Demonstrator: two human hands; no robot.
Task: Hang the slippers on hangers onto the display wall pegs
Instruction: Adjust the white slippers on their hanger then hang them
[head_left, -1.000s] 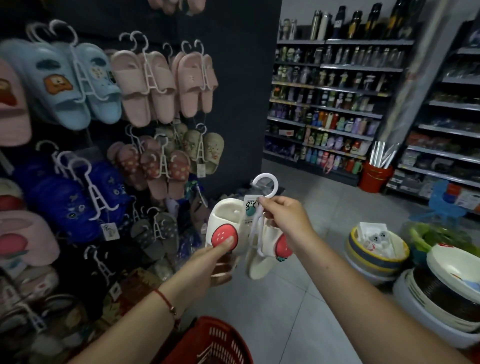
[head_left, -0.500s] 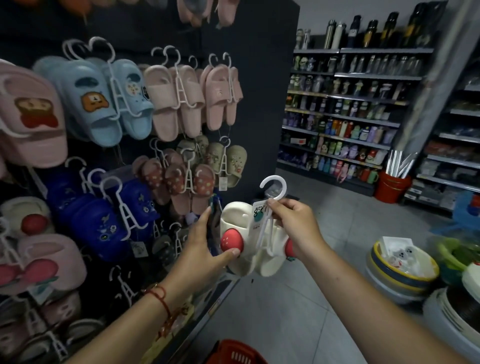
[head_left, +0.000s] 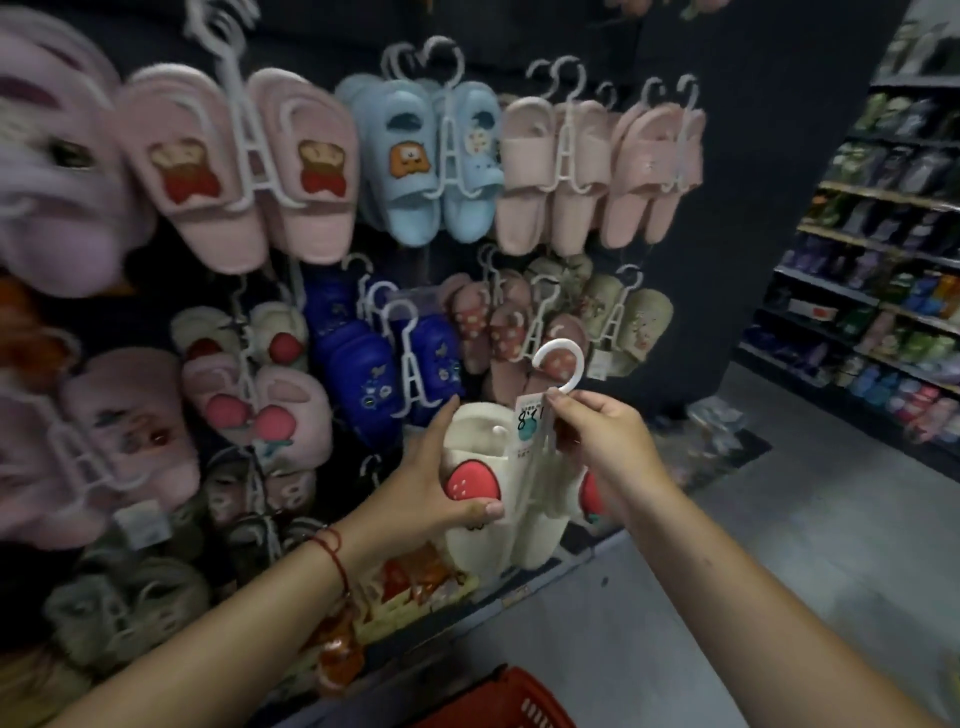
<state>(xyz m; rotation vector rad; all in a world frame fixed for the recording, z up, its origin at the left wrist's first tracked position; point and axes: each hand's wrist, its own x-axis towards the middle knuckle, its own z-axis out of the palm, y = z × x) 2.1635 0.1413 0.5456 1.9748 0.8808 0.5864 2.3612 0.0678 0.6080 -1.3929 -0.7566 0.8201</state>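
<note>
Head view: a pair of cream slippers with red strawberry patches (head_left: 483, 499) sits just below the centre of the frame, clipped on a white hanger (head_left: 558, 374) whose open hook stands upright above them. The right hand (head_left: 605, 447) pinches the hanger's neck just under the hook, thumb and forefinger closed on it beside a white price tag (head_left: 530, 423). The left hand (head_left: 436, 493) grips the left slipper of the pair from the side, its fingers (head_left: 441, 421) wrapped behind the shoe and the thumb pressed across the front just under the red patch. A red cord bracelet (head_left: 332, 551) circles the left wrist.

The hook is clear of any peg; the pair is held in the air in front of the dark display wall (head_left: 727, 260), near its lower right part. Behind the hook hang brownish-pink spotted slippers (head_left: 498, 332), with beige slippers (head_left: 631, 322) just to their right and dark blue slippers (head_left: 374, 358) to their left. Along the upper row hang pink bear slippers (head_left: 244, 171), light blue slippers (head_left: 426, 156) and plain pink slippers (head_left: 587, 166), all on white hangers. At the left, cream and pink strawberry slippers (head_left: 260, 400) hang in blur.

A red basket (head_left: 498, 701) shows at the bottom edge. Shelves of bottles (head_left: 883, 234) fill the right edge above the grey floor (head_left: 753, 545).
</note>
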